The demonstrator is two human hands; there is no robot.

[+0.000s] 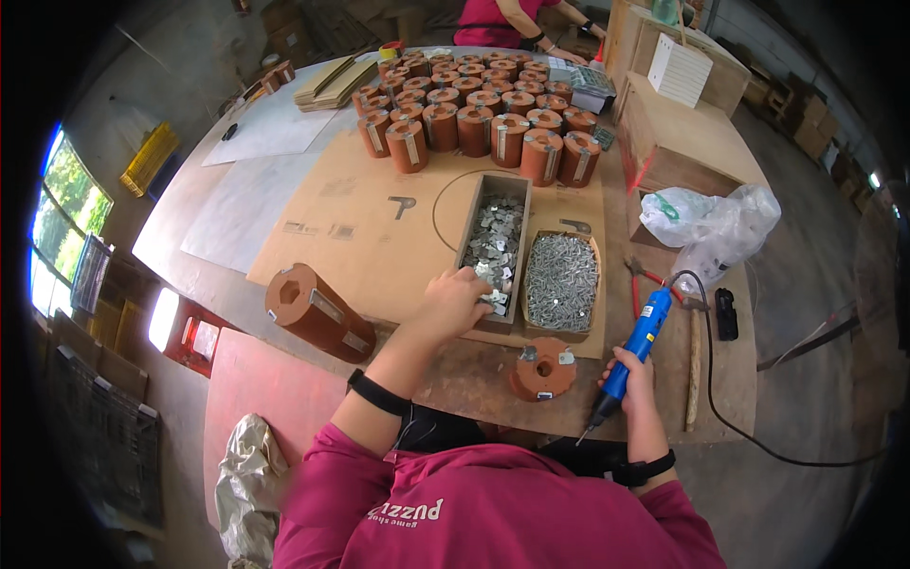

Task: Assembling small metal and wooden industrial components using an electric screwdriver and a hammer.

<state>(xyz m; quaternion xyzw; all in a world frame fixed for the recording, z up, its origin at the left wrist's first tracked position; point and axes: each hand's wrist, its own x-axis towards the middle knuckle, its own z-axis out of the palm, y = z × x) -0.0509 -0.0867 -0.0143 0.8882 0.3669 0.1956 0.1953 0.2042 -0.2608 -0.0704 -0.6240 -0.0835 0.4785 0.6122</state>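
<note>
My left hand (453,302) reaches into the near end of a long grey box (471,220) of small flat metal plates (500,232). Its fingers are curled down among the plates, and what they pinch is hidden. My right hand (633,377) is wrapped round a blue electric screwdriver (645,332), whose bit points down and to the left. Between my hands stands a reddish-brown wooden cylinder (543,372) with a hole in its middle and metal plates at its edge. Beside the grey box sits a tray of screws (563,283).
Another brown cylinder (318,313) leans at the left. Many similar cylinders (474,128) fill the far table. Red-handled pliers (637,284), a hammer (693,360), a black object (726,315) and plastic bags (716,223) lie right. A power cord (739,427) trails away. A co-worker (502,21) stands beyond.
</note>
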